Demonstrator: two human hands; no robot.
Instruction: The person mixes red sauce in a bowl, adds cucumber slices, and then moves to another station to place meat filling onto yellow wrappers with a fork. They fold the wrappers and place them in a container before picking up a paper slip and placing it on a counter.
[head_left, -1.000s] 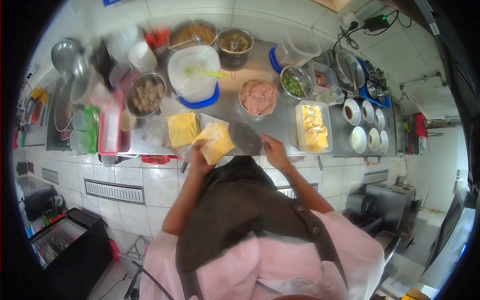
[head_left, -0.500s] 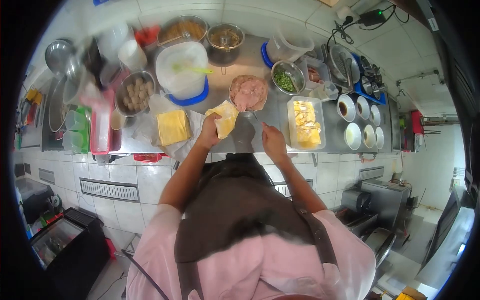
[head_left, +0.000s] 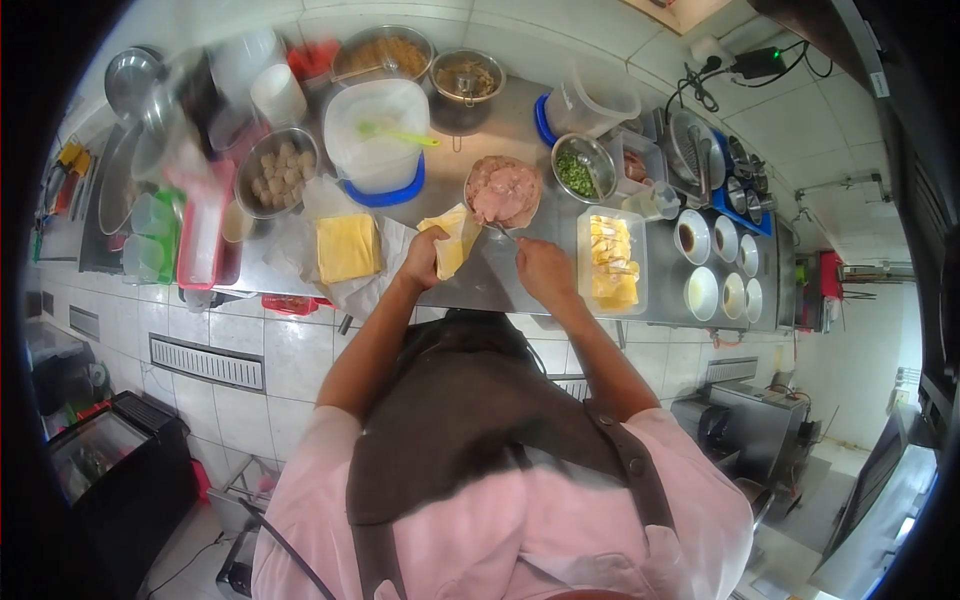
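A: Can we read any brand, label or writing here?

B: No, we find none legible from this head view.

A: Where is the yellow wrapper sheet (head_left: 449,240)?

B: We see it in the left hand (head_left: 420,258), whose grip is closed around its lower edge. It stands above the steel tabletop (head_left: 500,285), just below the bowl of pink minced filling (head_left: 503,191).

A: And the right hand (head_left: 541,270)?

B: Its grip is closed on a thin utensil (head_left: 503,232) whose tip points at the bowl's near rim, just beside the sheet.

A: How does the sheet look?

B: Pale yellow, thin, roughly square and slightly curled. A stack of the same wrappers (head_left: 346,247) lies to the left, and a tray of folded ones (head_left: 612,260) sits to the right.
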